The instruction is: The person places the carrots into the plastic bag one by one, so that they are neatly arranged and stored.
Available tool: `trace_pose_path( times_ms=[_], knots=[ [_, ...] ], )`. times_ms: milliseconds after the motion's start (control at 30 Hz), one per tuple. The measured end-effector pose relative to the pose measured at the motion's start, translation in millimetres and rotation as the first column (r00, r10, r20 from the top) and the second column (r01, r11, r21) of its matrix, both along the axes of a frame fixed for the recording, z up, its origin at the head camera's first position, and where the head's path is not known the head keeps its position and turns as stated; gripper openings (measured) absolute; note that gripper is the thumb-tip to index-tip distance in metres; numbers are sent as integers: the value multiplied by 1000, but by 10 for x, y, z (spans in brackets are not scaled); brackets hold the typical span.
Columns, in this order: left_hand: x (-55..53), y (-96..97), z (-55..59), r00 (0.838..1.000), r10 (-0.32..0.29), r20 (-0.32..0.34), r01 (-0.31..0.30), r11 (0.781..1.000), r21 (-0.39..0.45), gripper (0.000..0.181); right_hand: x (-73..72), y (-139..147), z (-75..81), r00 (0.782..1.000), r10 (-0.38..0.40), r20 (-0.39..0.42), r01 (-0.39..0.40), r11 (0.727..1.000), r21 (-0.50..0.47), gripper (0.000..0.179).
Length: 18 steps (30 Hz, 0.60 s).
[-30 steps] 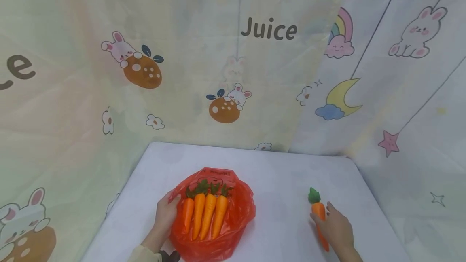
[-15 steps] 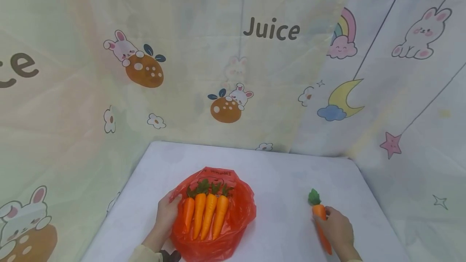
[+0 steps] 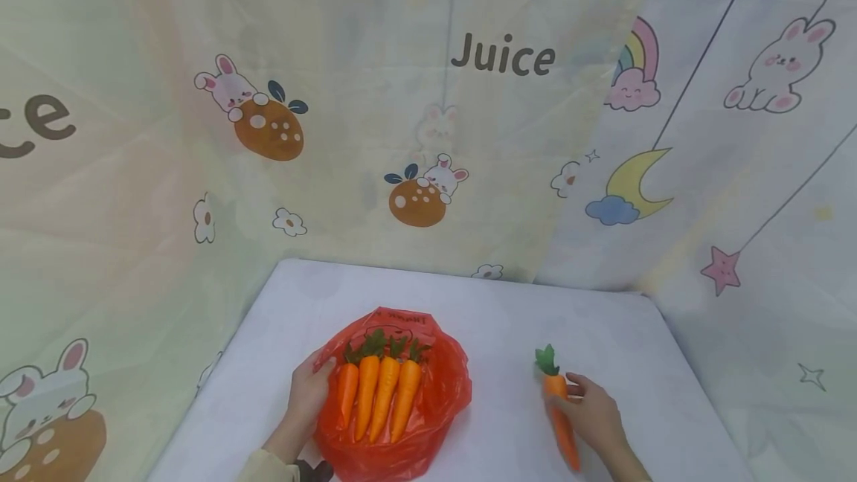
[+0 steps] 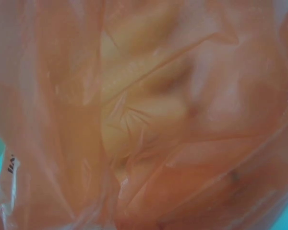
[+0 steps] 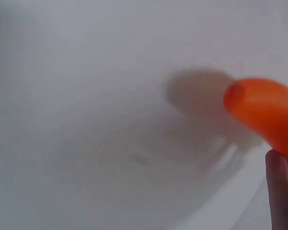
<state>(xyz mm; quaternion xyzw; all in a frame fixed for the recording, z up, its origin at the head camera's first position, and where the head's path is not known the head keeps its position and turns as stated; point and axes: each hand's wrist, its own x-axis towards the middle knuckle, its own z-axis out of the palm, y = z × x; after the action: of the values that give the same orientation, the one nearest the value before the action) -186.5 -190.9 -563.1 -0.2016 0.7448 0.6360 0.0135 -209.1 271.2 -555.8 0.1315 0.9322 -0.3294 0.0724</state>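
Observation:
In the head view my right hand [image 3: 589,409] pinches an orange carrot [image 3: 563,437] with a green leafy top, right of the bag. The right wrist view shows the carrot's blunt orange end [image 5: 259,103] over the white table, its shadow beside it, with a fingertip against its side. My left hand [image 3: 306,396] grips the left edge of a red plastic bag [image 3: 450,381], which stands with its mouth open. Inside lie several carrots [image 3: 384,396] side by side, leafy tops away from me. Translucent bag film [image 4: 144,115] fills the left wrist view, with blurred carrots behind it.
The white table [image 3: 502,318] extends between the bag and the right hand and behind both. Printed curtains [image 3: 428,95] with rabbits and the word Juice hang behind the table and at both sides.
My right hand has closed its fingers on the carrot and moved it left, toward the bag. The left hand and the bag have stayed in place; the head view shifted slightly.

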Motion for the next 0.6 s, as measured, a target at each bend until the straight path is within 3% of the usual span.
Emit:
trace_pose_path(
  times_ms=[233,367,600],
  knots=[
    [5,-1,-15,1000,8,-4,-8,1000,-1,51,-49,-345,139,994,34,-102,-51,985,-166,67],
    [9,-4,-19,1000,7,-1,-7,1000,10,51,-68,-601,249,994,24,-104,-50,966,-255,64],
    [9,-5,-10,1000,5,1,-5,1000,14,53,-89,-1019,408,995,27,-98,-67,900,-430,59]
  ],
)
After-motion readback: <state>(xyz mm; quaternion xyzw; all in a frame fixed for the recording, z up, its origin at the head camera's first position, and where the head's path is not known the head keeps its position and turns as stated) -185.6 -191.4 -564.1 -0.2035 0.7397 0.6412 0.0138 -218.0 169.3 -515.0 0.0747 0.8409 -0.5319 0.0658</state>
